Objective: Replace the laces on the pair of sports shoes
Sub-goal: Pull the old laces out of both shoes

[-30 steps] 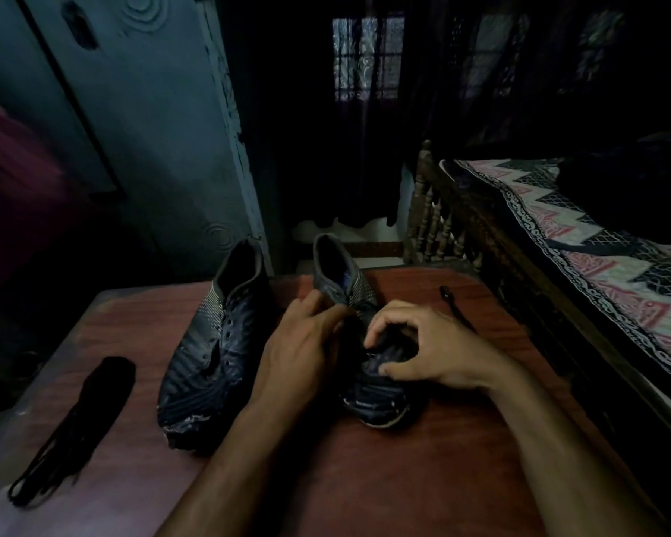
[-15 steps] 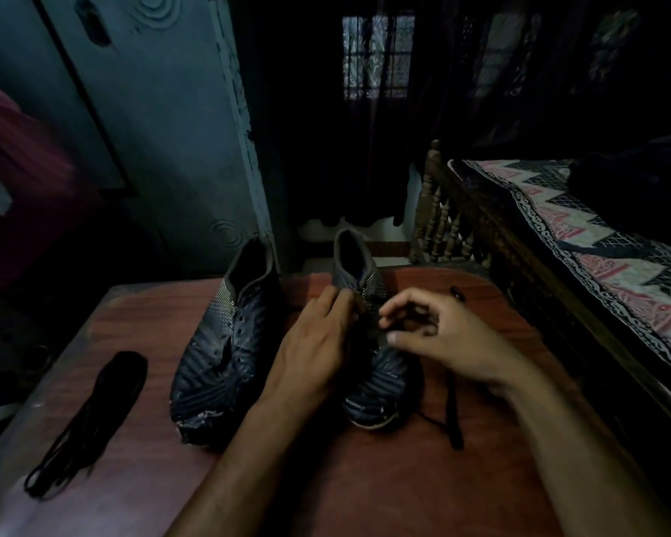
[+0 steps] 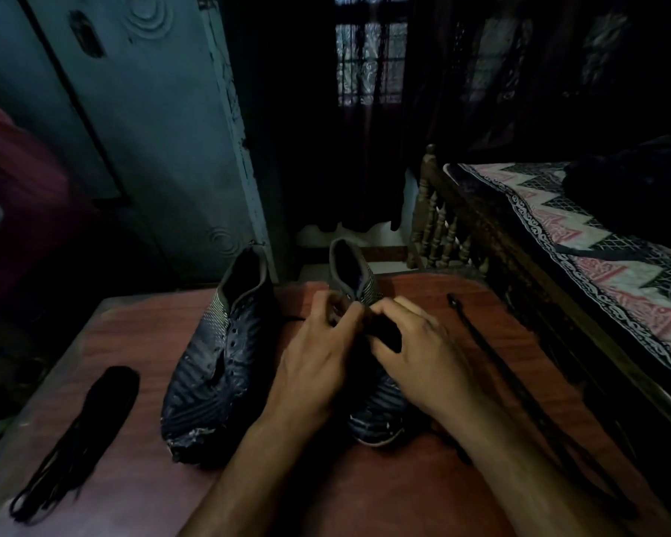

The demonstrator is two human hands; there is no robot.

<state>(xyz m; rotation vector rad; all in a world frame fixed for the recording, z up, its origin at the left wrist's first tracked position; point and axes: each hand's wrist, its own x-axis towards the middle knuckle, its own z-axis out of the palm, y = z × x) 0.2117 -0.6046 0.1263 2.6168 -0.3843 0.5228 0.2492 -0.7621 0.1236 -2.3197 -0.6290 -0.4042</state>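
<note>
Both hands meet over the right shoe (image 3: 376,416): left hand (image 3: 318,366) and right hand (image 3: 423,354) have fingers curled at its eyelets, apparently pinching a dark lace, though it's too dim to tell. A lace (image 3: 492,362) trails right across the surface (image 3: 365,494). The left shoe (image 3: 217,366) sits unlaced, a lace bundle (image 3: 82,436) beyond it; likely under halfway.

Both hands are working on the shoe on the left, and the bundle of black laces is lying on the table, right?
Not quite. The head view shows both hands, left and right, on the right shoe. The left shoe lies untouched. The bundle of laces does lie on the table.
</note>
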